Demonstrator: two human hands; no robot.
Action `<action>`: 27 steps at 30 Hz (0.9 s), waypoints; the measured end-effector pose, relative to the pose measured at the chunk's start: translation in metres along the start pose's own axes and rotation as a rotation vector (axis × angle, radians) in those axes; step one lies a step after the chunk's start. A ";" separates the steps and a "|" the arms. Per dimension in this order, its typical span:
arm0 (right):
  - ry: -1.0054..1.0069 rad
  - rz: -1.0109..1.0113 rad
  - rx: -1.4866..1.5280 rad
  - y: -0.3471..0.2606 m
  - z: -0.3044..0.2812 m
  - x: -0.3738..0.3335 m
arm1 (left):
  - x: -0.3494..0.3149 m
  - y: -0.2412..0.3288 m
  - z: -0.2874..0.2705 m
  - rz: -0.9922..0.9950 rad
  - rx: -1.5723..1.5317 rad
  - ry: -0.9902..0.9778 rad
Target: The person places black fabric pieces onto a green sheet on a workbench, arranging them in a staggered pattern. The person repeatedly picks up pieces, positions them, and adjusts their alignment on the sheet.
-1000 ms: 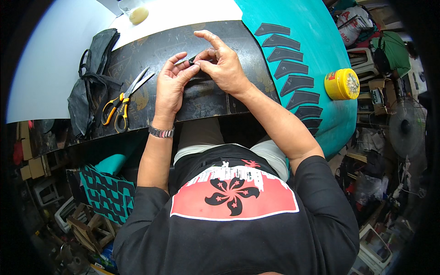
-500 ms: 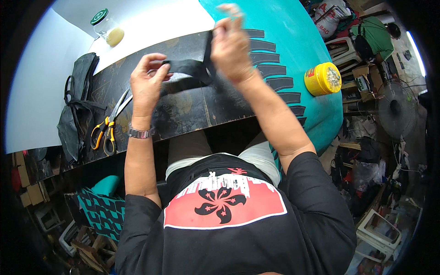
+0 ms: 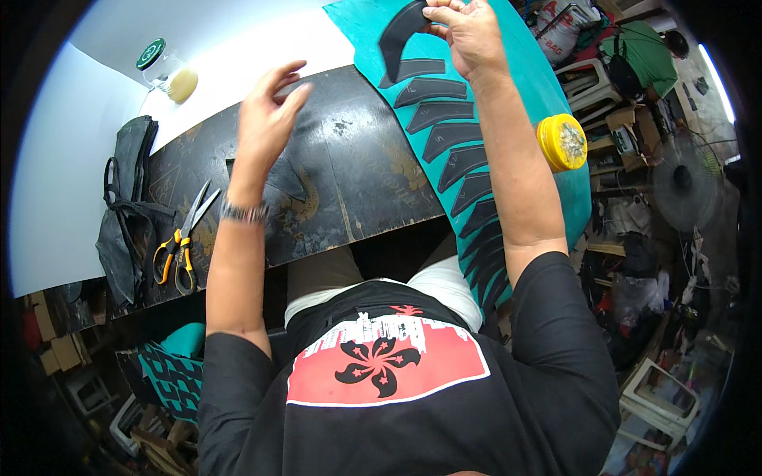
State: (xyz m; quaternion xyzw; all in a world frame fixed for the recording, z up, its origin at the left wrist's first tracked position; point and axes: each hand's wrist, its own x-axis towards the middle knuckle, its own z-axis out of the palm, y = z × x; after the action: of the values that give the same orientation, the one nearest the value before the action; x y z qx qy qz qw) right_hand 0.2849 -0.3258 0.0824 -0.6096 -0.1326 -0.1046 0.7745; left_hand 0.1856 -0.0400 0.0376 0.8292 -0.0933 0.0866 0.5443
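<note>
My right hand (image 3: 472,41) pinches one end of a curved black piece (image 3: 401,36), leather-like, above the far end of a teal cloth (image 3: 524,87). Below it, several similar black pieces (image 3: 439,113) lie in an overlapping row along the cloth, some with pale marks. My left hand (image 3: 268,115) is empty over the black tabletop (image 3: 361,127), its thumb and fingers apart. Another dark piece (image 3: 287,178) lies flat on the table beside my left wrist, partly hidden by it.
Orange-handled scissors (image 3: 184,238) lie at the left, next to folded black material (image 3: 127,206). A glass jar (image 3: 178,83) with a green lid stands on the white sheet (image 3: 230,32). A yellow tub (image 3: 563,143) sits beyond my right forearm. A fan (image 3: 684,186) stands at the far right.
My right hand has carried the curved black piece up and right, over the cloth. My left hand has let go and opened. The row on the cloth now shows more fully.
</note>
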 end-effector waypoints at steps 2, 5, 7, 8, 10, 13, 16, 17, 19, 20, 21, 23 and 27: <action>-0.012 0.036 0.091 0.011 -0.002 0.007 | 0.027 0.001 0.028 -0.147 -0.350 -0.111; 0.011 0.114 0.098 0.031 -0.011 0.019 | 0.057 -0.006 0.060 -0.336 -0.698 -0.313; 0.066 0.149 0.034 0.050 -0.018 0.025 | 0.072 -0.016 0.073 -0.348 -0.561 -0.290; 0.122 0.128 -0.060 0.060 -0.022 0.027 | 0.078 -0.021 0.078 -0.323 -0.532 -0.249; 0.132 0.158 -0.055 0.078 -0.034 0.033 | 0.087 -0.030 0.089 -0.362 -0.469 -0.141; 0.135 0.108 -0.216 0.101 -0.049 0.043 | 0.100 -0.041 0.094 -0.286 -0.095 -0.089; 0.114 0.031 -0.409 0.117 -0.058 0.052 | 0.108 -0.045 0.098 -0.241 -0.101 -0.112; 0.125 0.047 -0.416 0.120 -0.061 0.053 | 0.109 -0.046 0.098 -0.216 -0.085 -0.102; 0.139 0.070 -0.466 0.123 -0.068 0.052 | 0.110 -0.047 0.100 -0.177 -0.030 -0.076; 0.142 0.078 -0.507 0.122 -0.072 0.050 | 0.111 -0.047 0.101 -0.172 -0.009 -0.070; 0.145 0.086 -0.549 0.122 -0.075 0.048 | 0.111 -0.048 0.102 -0.164 0.018 -0.058; 0.143 0.103 -0.534 0.122 -0.079 0.045 | 0.113 -0.048 0.103 -0.159 0.058 -0.046; 0.154 0.112 -0.535 0.122 -0.080 0.041 | 0.116 -0.049 0.103 -0.167 0.100 -0.050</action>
State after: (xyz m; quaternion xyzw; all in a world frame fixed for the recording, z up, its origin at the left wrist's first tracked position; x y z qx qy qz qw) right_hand 0.3693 -0.3754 -0.0336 -0.7891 -0.0072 -0.1391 0.5983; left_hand 0.3144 -0.1222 -0.0176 0.8622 -0.0328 0.0248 0.5049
